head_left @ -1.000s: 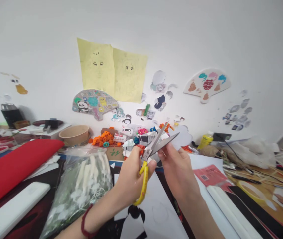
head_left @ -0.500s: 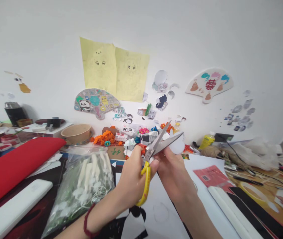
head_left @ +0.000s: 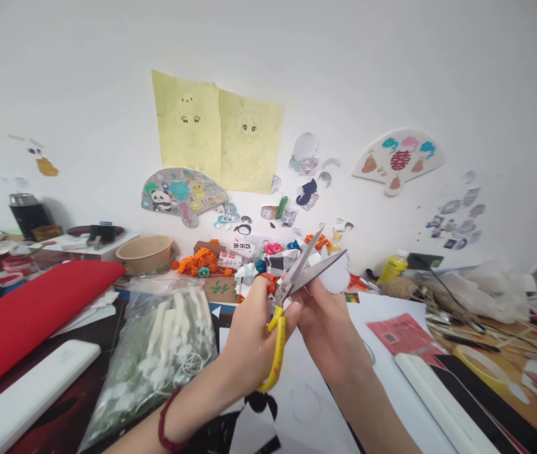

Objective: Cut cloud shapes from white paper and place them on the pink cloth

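My table [head_left: 111, 334]: dark top on the left, wood toward the right edge. Along the back edge I've got a black flask [head_left: 28, 217], tan bowl [head_left: 145, 257], yellow bottle [head_left: 392, 268]. Left side: red piece [head_left: 36, 318], white slab [head_left: 36, 392]. Middle: clear bag [head_left: 164, 353], white sheet [head_left: 313, 422]. Right: yellow roll [head_left: 467, 364].

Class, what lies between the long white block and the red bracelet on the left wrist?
In the head view, a clear plastic bag and some dark tabletop lie between the white block and the bracelet.
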A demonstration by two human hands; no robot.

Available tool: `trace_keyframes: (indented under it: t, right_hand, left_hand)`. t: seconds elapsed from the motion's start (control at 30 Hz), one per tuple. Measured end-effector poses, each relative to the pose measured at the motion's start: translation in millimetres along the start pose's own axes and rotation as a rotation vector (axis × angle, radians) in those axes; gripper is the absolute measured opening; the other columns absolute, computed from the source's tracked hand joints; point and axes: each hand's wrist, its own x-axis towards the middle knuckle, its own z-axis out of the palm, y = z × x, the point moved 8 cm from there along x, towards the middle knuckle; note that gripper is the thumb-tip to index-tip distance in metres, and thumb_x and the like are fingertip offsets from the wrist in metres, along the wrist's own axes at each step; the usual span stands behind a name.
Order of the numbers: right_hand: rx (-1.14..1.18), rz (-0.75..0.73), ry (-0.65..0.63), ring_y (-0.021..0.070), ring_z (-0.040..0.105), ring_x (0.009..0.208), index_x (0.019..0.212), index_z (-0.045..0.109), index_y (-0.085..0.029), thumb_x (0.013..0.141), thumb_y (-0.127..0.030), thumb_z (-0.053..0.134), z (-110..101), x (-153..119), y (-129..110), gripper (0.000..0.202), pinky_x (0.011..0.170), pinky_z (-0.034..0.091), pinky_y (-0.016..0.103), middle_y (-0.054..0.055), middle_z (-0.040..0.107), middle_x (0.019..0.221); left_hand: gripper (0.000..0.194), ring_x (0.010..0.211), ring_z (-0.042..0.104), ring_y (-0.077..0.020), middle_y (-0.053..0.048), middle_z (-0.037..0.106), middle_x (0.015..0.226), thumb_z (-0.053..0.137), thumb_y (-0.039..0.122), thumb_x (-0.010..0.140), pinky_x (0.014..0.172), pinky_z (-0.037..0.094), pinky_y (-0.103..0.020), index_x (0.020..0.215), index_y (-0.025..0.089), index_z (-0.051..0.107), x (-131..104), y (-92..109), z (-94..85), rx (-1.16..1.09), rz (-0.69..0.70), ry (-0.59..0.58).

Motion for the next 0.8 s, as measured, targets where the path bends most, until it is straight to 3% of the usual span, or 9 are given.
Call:
trace_keyframes:
  t: [0.27,0.53,0.8]
  right_hand:
    - [-0.035,0.007,0.046,0.0229,0.07,0.095,0.112,0.072,-0.024,0.085,-0.035,0.072,-3.8,0.4,0.3,0.03,0.084,0.058,0.036,0.005,0.075,0.109]
    - [-0.009,0.008,0.052,0.0176,0.069,0.087,0.105,0.075,-0.023,0.085,-0.035,0.073,-4.4,0.4,1.3,0.024,0.075,0.057,0.027,0.003,0.076,0.102]
    - [0.018,0.015,0.061,0.0137,0.064,0.075,0.102,0.076,-0.022,0.083,-0.034,0.074,-5.7,0.5,1.8,0.022,0.067,0.056,0.023,0.002,0.074,0.092]
  left_hand:
    - [0.029,0.073,0.049,-0.0171,0.0,0.055,0.087,0.048,0.051,0.094,0.066,0.038,-0.032,0.097,0.022,0.044,-1.0,-1.0,1.7,-0.008,-0.016,-0.015]
    - [0.029,0.078,0.051,-0.0177,-0.001,0.057,0.092,0.047,0.05,0.095,0.072,0.04,-0.033,0.1,0.021,0.044,-1.0,0.0,2.8,-0.051,-0.021,-0.033]
    - [0.029,0.072,0.049,-0.0162,0.001,0.054,0.085,0.049,0.05,0.094,0.065,0.037,-0.031,0.096,0.021,0.044,-2.1,-3.0,3.2,-0.045,-0.025,-0.016]
